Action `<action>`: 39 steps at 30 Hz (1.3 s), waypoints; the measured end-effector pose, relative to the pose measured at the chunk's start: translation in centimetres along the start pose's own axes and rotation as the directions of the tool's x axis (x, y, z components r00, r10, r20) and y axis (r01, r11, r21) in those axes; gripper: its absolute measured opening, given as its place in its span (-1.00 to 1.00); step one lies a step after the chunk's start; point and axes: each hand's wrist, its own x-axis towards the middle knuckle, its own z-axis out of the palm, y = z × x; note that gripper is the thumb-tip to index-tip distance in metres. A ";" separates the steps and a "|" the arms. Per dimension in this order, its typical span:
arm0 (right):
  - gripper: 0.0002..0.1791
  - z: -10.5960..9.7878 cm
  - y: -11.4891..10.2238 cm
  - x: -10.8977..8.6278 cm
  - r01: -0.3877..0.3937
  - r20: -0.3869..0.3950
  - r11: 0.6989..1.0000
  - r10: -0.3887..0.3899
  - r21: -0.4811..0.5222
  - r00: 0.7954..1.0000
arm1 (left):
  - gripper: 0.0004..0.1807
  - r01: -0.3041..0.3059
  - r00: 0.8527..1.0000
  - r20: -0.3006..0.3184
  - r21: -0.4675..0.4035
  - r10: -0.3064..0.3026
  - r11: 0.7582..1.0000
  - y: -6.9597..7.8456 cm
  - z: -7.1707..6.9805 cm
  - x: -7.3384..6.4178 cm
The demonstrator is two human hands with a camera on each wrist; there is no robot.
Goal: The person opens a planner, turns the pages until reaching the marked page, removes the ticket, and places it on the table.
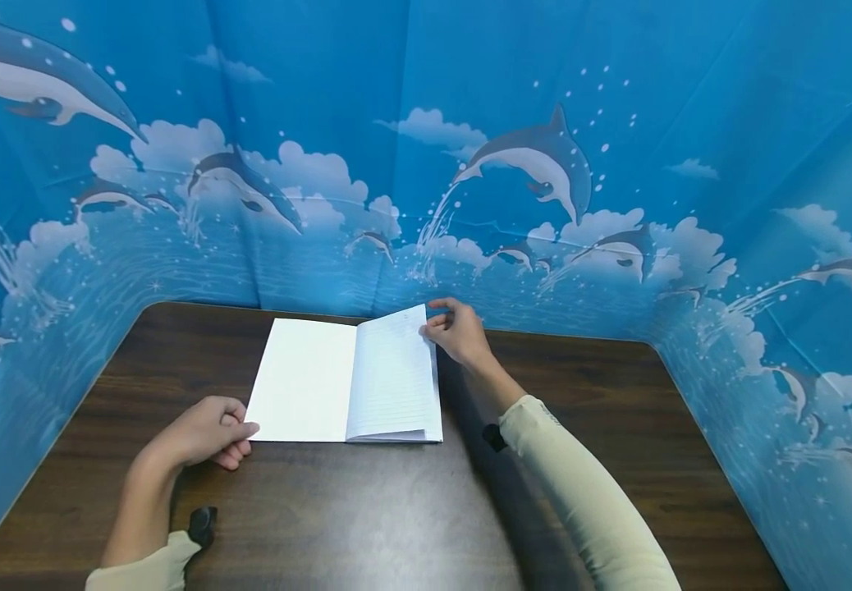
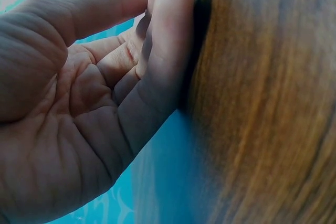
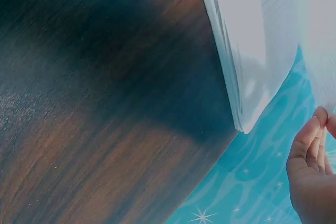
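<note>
An open notebook (image 1: 308, 382) lies on the table, its left side blank white and its right side a ruled page (image 1: 391, 377). My right hand (image 1: 459, 332) pinches the outer edge of that ruled page near its top corner, and the page stands lifted off the stack below. In the right wrist view the right hand (image 3: 312, 166) holds the raised sheet (image 3: 320, 72), apart from the thick page block (image 3: 231, 61). At the notebook's lower left corner my left hand (image 1: 212, 431) grips the edge, thumb on top and fingers curled. The left wrist view shows the left hand (image 2: 105, 87) close against the tabletop.
The dark wood table (image 1: 396, 517) has rounded back corners. A blue curtain (image 1: 322, 107) printed with dolphins and clouds surrounds it at the back and sides. Black wrist devices show at the left sleeve (image 1: 203, 525) and the right sleeve (image 1: 495, 437).
</note>
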 end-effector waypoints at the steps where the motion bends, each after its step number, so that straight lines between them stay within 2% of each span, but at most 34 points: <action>1: -0.53 0.0 -0.1 0.0 -0.002 -0.003 1.000 0.002 0.004 1.000 | -0.79 0.001 1.000 0.000 -0.001 -0.001 1.000 0.1 0.0 0.0; 9: -0.51 0.2 -1.2 0.4 -0.037 0.016 0.994 0.036 0.105 0.999 | -0.77 -0.005 1.000 -0.002 0.019 0.005 1.000 0.0 -0.2 0.2; 25: -0.53 0.8 -3.5 0.9 -0.091 0.065 0.988 0.083 0.124 0.994 | -0.78 -0.003 1.000 0.001 0.014 0.003 1.000 0.0 -0.1 0.1; 32: -0.58 1.0 -4.3 1.1 -0.078 0.075 0.990 0.069 0.121 0.995 | -0.79 0.018 1.000 0.002 -0.007 -0.018 1.000 0.1 0.0 0.2; 39: -0.62 1.3 -5.6 1.4 -0.069 0.102 0.993 0.058 0.101 0.993 | -0.79 0.013 1.000 -0.003 -0.001 -0.013 1.000 0.2 0.0 0.1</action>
